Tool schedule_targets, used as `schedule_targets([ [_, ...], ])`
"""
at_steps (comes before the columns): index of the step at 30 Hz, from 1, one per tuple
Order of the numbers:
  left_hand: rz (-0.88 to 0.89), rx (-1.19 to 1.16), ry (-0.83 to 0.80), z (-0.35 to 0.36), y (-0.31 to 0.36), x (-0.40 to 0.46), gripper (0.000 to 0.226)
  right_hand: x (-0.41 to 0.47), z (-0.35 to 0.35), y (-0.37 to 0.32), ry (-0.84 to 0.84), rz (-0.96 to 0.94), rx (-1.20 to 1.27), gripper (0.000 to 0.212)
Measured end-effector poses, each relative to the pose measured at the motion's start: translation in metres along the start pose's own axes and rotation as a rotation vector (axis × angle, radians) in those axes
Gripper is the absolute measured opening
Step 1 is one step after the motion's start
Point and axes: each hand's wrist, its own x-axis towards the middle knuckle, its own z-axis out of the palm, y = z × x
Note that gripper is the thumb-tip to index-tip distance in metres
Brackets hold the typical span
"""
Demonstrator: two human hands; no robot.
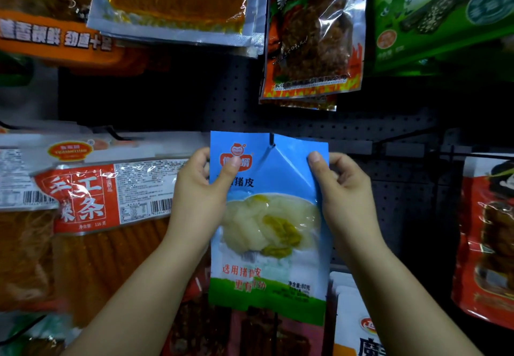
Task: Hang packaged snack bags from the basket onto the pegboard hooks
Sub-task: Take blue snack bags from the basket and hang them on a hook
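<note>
Two hands hold one blue snack bag up against a dark pegboard (403, 188) crowded with hanging packs. At far left hangs an orange-banded pack (55, 35), and below it a red-and-white noodle pack (83, 197) with barcodes, its orange strips showing through the clear film. Just right of that, at top, hangs a clear-edged pouch (172, 2) of orange-brown sheets.

The left hand (199, 197) grips the left edge of the blue snack bag (269, 216), thumb pressed flat on the front over the red logo, the other fingers curled out of sight behind. The bag stands upright at centre, its top creased where a black hook (272, 141) meets the hang hole; whether the hook has passed through I cannot tell. Pale and yellow food shows through its window. The right hand (347, 186) pinches the upper right edge, thumb on the front, fingers curled behind.

Above hangs a flame-printed brown pack (314, 35). Further right sit a green pack (445, 16) at top and a red pack (486, 230) lower down.
</note>
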Motion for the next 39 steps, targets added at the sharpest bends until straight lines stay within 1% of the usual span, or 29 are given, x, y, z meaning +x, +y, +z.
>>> schedule_targets([
  [4, -0.055, 0.063, 0.004, 0.000, -0.020, -0.009, 0.011, -0.015, -0.006, 0.017, 0.009, -0.016, -0.019, 0.034],
  [8, -0.061, 0.142, 0.010, 0.010, -0.030, -0.003, 0.008, -0.009, -0.007, 0.038, 0.030, -0.023, -0.119, 0.047],
  [12, -0.108, 0.204, -0.003, 0.024, -0.043, 0.016, 0.009, 0.018, -0.006, 0.053, 0.025, 0.066, -0.190, 0.041],
  [21, -0.170, 0.329, -0.004, 0.053, -0.076, 0.056, 0.029, 0.065, 0.003, 0.085, 0.092, 0.230, -0.462, 0.042],
  [26, -0.242, 0.285, -0.017, 0.059, -0.082, 0.064, 0.042, 0.079, 0.009, 0.091, 0.139, 0.258, -0.642, 0.043],
  [29, -0.243, 0.277, -0.022, 0.058, -0.085, 0.059, 0.041, 0.072, 0.007, 0.099, 0.156, 0.246, -0.602, 0.038],
  [31, -0.236, 0.231, -0.045, 0.054, -0.092, 0.047, 0.040, 0.059, 0.000, 0.111, 0.146, 0.201, -0.533, 0.029],
  [32, -0.238, 0.200, -0.066, 0.052, -0.096, 0.040, 0.040, 0.051, -0.005, 0.119, 0.135, 0.172, -0.495, 0.029],
  [34, -0.225, 0.231, -0.095, 0.049, -0.103, 0.026, 0.040, 0.033, -0.013, 0.135, 0.084, 0.167, -0.447, 0.041],
  [36, -0.193, 0.373, -0.090, 0.050, -0.109, 0.017, 0.043, 0.017, -0.017, 0.148, 0.000, 0.233, -0.369, 0.056],
  [37, -0.182, 0.407, -0.082, 0.052, -0.110, 0.014, 0.045, 0.010, -0.016, 0.152, -0.042, 0.263, -0.302, 0.056],
  [39, -0.178, 0.396, -0.066, 0.055, -0.112, 0.009, 0.054, 0.003, -0.014, 0.159, -0.082, 0.286, -0.218, 0.045],
])
